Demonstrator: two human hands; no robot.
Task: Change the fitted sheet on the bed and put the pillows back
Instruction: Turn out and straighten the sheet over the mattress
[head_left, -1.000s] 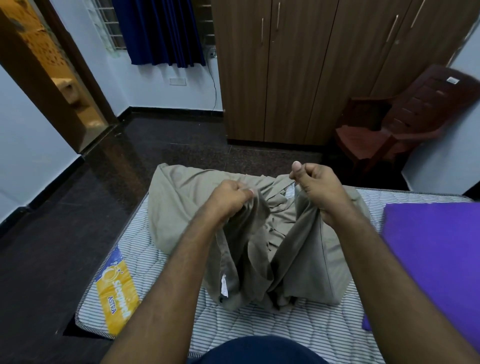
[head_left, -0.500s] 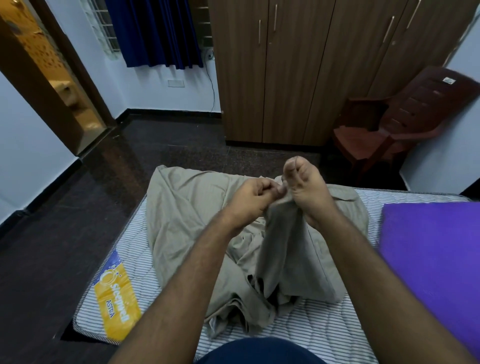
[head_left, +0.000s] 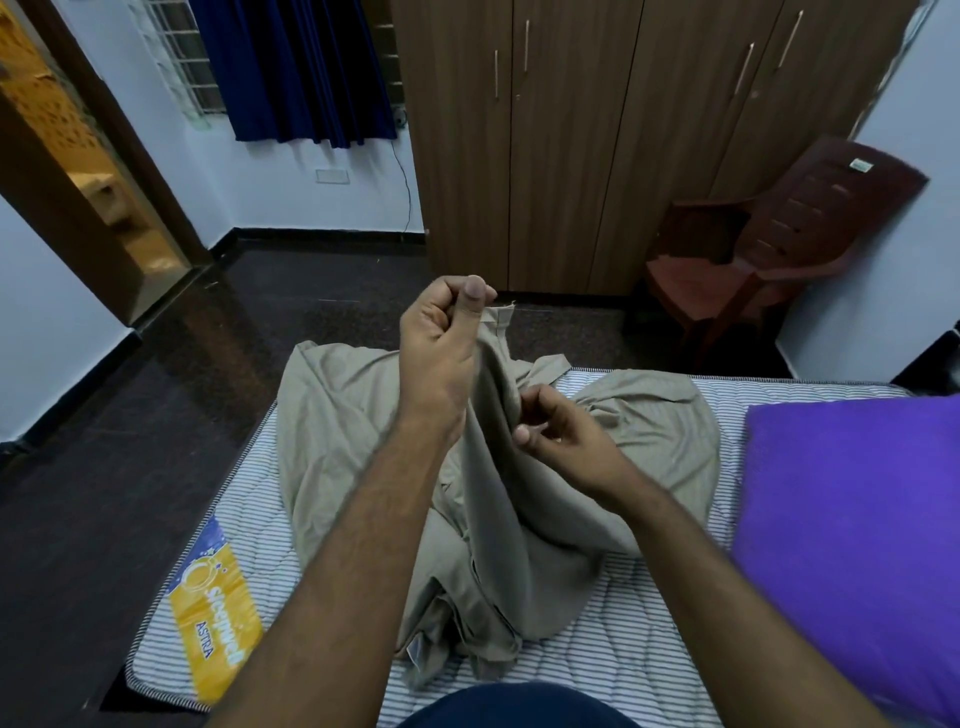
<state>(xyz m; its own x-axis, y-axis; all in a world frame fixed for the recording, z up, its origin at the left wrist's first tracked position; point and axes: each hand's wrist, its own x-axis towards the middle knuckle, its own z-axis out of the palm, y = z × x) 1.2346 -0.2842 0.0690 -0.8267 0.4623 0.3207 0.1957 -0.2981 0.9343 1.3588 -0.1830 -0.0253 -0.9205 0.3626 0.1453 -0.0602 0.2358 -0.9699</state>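
A bunched beige fitted sheet (head_left: 337, 426) lies in a heap on the bare striped mattress (head_left: 613, 670). My left hand (head_left: 441, 338) is raised above the heap and pinches a hemmed corner of the sheet between thumb and fingers. Lower and to the right, my right hand (head_left: 556, 431) has its fingers curled round a fold of the same sheet. A purple pillow (head_left: 852, 530) lies on the mattress at the right.
A yellow brand label (head_left: 218, 608) marks the mattress's left corner. Dark floor (head_left: 130, 467) surrounds the bed. A brown wardrobe (head_left: 571, 145) stands ahead, a brown plastic chair (head_left: 769, 244) to its right, an open doorway (head_left: 88, 171) at the left.
My left hand has risen, lifting a sheet corner above the heap. My right hand has dropped lower along the same fold; half a second ago both hands met at one spot.
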